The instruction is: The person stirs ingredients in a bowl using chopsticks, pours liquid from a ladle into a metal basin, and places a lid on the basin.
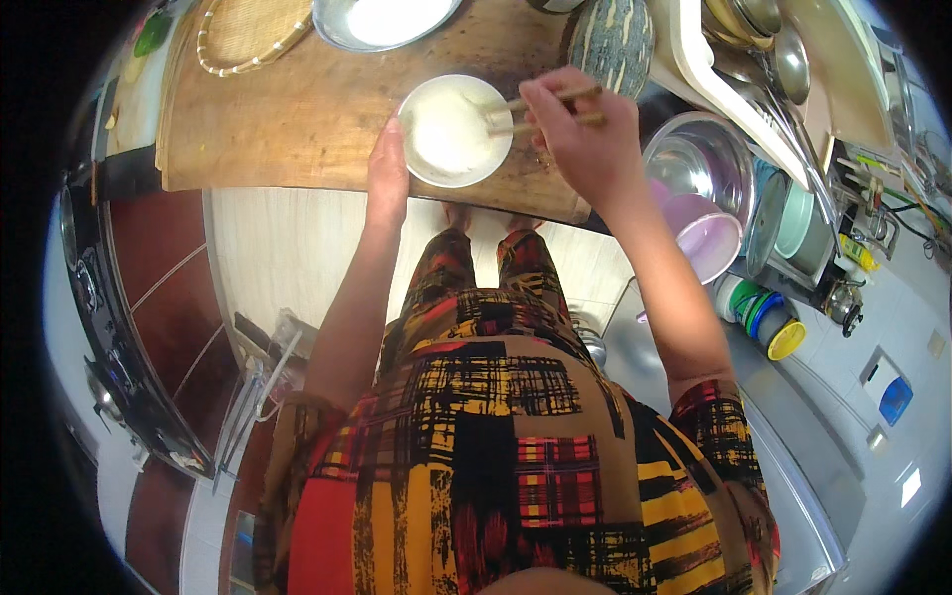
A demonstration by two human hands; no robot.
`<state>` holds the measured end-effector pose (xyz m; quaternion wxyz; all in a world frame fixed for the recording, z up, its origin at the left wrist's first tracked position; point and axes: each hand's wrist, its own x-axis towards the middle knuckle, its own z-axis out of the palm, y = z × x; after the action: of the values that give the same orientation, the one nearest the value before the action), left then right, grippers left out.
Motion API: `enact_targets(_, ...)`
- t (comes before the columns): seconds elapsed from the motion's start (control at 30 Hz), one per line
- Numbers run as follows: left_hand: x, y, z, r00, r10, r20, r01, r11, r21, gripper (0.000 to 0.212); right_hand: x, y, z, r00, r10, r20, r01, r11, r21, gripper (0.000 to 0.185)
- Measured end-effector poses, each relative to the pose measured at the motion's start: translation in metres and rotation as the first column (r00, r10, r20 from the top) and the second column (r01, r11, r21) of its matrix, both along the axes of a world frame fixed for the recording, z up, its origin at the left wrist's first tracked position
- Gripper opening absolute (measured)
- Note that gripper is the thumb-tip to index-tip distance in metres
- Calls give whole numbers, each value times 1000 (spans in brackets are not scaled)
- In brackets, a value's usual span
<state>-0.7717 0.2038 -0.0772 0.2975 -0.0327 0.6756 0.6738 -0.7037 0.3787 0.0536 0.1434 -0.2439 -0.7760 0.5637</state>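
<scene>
Near the front edge of a wooden board is a white bowl with a pale, creamy mixture inside. My left hand holds the bowl's left side, thumb at the rim. In my right hand is a pair of wooden chopsticks, blurred, their tips reaching into the mixture at the bowl's right side. Whether the bowl rests on the board or is slightly raised, I cannot tell.
Behind the bowl are a basin of white contents and a round woven tray. A green striped squash lies back right. Metal and pink basins stand right of my forearm. A black stove is at the left.
</scene>
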Motion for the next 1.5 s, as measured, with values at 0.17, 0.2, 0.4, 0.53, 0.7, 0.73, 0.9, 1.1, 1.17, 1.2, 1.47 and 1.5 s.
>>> enact_targets(0.17, -5, -1, -1, 997, -11, 70, 10, 1000, 15, 53, -8, -22, -1, 996, 75, -38, -78, 995, -63, 10)
enact_targets(0.2, -5, -2, -1, 997, -14, 74, 14, 1000, 7, 53, -11, -18, -3, 998, 22, -67, -29, 993, -111, 10)
enact_targets(0.4, -5, -3, -3, 999, -15, 48, 15, 1000, -5, 54, 11, 12, 9, 990, -122, 75, 133, 975, -177, 17)
enact_targets(0.53, -5, -2, -4, 995, 18, 95, -18, 1000, -5, 55, 29, 7, -5, 953, -223, 204, 274, 922, -272, 23)
enact_targets(0.7, -5, -5, -14, 996, 22, 82, -21, 1000, -9, 58, 43, 6, -27, 933, -305, 191, 358, 727, -586, 23)
enact_targets(0.73, -5, -5, -13, 996, 21, 86, -20, 1000, -6, 59, 46, 5, -27, 914, -355, 196, 397, 683, -613, 23)
enact_targets(0.9, -4, -4, -10, 998, 22, 53, -22, 1000, -8, 61, 65, 11, -32, 852, -513, 104, 453, 624, -637, 24)
enact_targets(1.1, -8, -4, -17, 999, 1, 32, -2, 999, 40, 61, 69, 0, -7, 834, -552, -2, 459, 695, -554, 23)
enact_targets(1.17, -6, -3, -11, 999, -17, 28, 17, 1000, 3, 64, 72, -3, 5, 847, -531, -16, 449, 733, -511, 21)
enact_targets(1.2, -4, -2, -6, 999, -27, 27, 28, 999, -16, 66, 74, -4, 11, 848, -529, -27, 450, 746, -491, 20)
enact_targets(1.47, -10, 13, -12, 979, -56, 198, 41, 996, 80, 59, 66, -27, -19, 968, -88, -236, 145, 960, 238, 5)
enact_targets(1.5, -10, 14, -7, 972, -59, 227, 40, 995, 88, 59, 64, -29, -25, 972, 58, -227, 44, 906, 421, 5)
